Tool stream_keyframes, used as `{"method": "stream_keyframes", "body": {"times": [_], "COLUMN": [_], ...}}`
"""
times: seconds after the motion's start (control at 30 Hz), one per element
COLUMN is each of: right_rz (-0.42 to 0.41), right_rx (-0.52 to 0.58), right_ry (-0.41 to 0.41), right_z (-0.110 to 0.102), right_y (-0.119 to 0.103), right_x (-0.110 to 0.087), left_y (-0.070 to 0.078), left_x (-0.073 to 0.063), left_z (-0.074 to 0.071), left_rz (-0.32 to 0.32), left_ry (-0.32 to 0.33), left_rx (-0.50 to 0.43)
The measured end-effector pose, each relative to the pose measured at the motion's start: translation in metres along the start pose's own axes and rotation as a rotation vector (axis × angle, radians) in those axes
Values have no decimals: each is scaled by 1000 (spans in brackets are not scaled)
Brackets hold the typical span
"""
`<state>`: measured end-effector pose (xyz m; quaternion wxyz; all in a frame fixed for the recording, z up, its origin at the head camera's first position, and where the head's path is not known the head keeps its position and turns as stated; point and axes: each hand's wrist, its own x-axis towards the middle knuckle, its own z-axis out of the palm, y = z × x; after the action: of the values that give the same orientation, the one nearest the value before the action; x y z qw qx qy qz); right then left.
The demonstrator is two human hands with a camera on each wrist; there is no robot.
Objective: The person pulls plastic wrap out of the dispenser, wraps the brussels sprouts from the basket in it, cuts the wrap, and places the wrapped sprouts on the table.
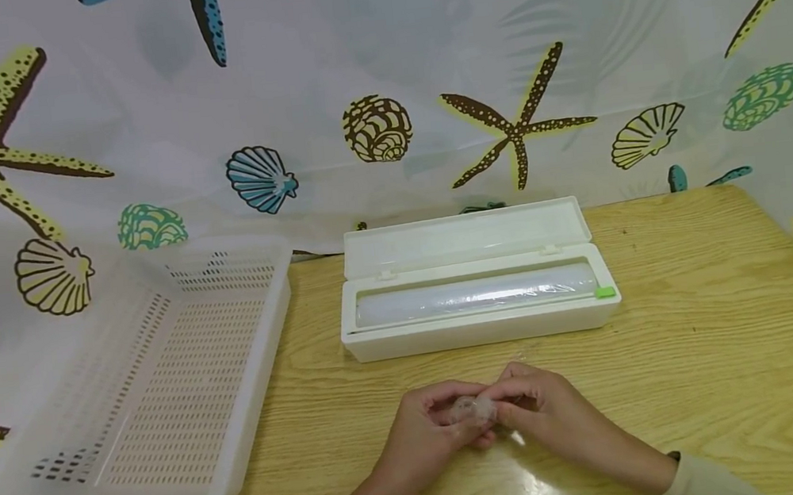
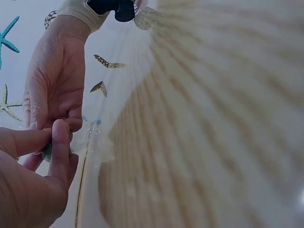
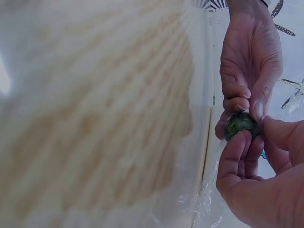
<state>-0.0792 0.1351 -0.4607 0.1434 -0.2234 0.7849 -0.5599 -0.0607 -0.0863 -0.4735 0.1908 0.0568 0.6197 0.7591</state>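
In the head view my left hand [image 1: 424, 428] and right hand [image 1: 552, 412] meet over the table, fingertips together around a small bundle of clear plastic wrap [image 1: 475, 408]. The right wrist view shows a small round green thing [image 3: 240, 125] inside that wrap, pinched between the fingers of both hands. Its exact kind I cannot tell. Only a dark green sliver shows between the fingers in the left wrist view. Loose film [image 3: 209, 199] hangs below the hands there. Just beyond them stands a white wrap dispenser box [image 1: 484, 333], lid raised, a roll of plastic wrap [image 1: 473, 294] inside.
A white slotted plastic basket [image 1: 251, 421] stands on the left of the wooden table [image 1: 721, 344]. A green slider [image 1: 605, 292] sits at the dispenser's right end. Behind the table hangs a cloth [image 1: 419, 38] printed with shells and starfish.
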Motion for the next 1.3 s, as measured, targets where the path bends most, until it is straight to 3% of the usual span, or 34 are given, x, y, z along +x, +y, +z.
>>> {"method": "stream_keyframes", "body": {"times": [0.1,0.3,0.43,0.73,1.03,1.3], "right_rz": [-40,-95,-55,69,72,91], "right_rx": [16,23,61,79,48,47], "right_ry": [-18,-40,-44,43,85,93], "right_z": [0,3,3,5,5,7], "right_y": [2,2,-1,-3,-2,-2], "right_x": [0,1,0,0,-1,-1], "left_y": [0,0,-1,-2,-4,-4], "left_x": [-1,-1,0,2,0,-2], "left_z": [-1,-4,-6,-6,-5,-4], "left_rz": [-4,69,90,111,107,107], "left_ry": [-18,9,55,138,74,84], "left_rx": [-24,119,169,245,50,11]}}
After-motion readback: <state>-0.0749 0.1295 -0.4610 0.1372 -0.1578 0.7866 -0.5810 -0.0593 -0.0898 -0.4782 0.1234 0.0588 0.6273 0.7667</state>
